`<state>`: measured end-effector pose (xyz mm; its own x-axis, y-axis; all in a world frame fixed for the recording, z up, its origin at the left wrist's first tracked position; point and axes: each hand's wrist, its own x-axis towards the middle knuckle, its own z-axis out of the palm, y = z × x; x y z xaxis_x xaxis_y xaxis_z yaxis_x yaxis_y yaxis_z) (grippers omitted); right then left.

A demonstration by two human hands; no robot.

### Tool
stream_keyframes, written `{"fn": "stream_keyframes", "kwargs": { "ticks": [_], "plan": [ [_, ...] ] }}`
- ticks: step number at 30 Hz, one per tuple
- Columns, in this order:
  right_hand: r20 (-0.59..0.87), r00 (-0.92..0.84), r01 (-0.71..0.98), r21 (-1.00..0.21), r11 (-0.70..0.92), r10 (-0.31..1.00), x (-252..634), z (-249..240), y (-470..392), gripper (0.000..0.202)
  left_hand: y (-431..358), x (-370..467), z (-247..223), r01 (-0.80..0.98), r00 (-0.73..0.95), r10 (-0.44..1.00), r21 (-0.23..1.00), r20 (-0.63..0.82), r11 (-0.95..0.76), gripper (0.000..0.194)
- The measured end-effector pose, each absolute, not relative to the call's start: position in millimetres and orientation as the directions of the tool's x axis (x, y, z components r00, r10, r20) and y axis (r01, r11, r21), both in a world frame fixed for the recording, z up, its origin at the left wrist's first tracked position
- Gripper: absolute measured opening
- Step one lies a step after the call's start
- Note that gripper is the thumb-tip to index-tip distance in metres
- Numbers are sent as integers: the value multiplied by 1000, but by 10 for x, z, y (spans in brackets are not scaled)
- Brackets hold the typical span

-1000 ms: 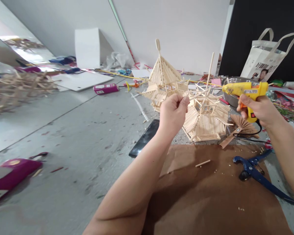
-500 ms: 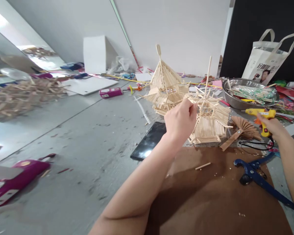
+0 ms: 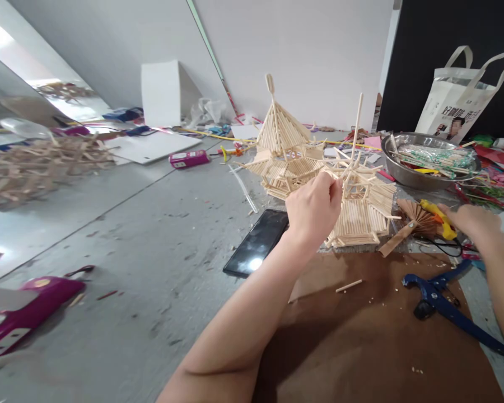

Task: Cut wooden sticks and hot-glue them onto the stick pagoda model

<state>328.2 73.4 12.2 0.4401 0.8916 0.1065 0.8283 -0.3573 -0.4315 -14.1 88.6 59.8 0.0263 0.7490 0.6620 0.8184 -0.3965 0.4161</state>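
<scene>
My left hand (image 3: 314,206) is closed at the left side of a wooden-stick model (image 3: 355,221) with a tall upright stick; its fingertips are hidden, so what they pinch cannot be made out. Behind it rises a second stick model (image 3: 283,134) with a pointed roof. Over at the right, my right hand (image 3: 472,219) is closed with its fingers at a yellow glue gun (image 3: 444,224), which lies tilted beside a brown pleated fan (image 3: 415,218).
A black phone (image 3: 256,243) lies left of the brown sheet (image 3: 361,347). Blue cutters (image 3: 449,308) and a short stick (image 3: 349,286) rest on the sheet. Behind stand a metal bowl (image 3: 411,178) and white bag (image 3: 453,106). Purple tools (image 3: 46,302) lie left.
My right hand has lowered and turned, and the glue gun has come down with it towards the fan. My left hand has shifted slightly right at the model.
</scene>
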Motion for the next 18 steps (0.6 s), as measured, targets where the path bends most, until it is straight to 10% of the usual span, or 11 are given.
{"fn": "stream_keyframes", "kwargs": {
  "ticks": [4,12,18],
  "plan": [
    [234,433,901,-128,-414,870,2828,625,728,48,886,-138,601,833,25,756,404,654,-378,20],
    [485,-9,864,-437,251,875,1972,1001,921,17,895,-136,595,833,33,752,398,658,-384,21],
    [460,-129,694,-591,411,879,1649,1025,1133,15,906,-134,590,824,36,764,414,644,-388,19]
  ]
}}
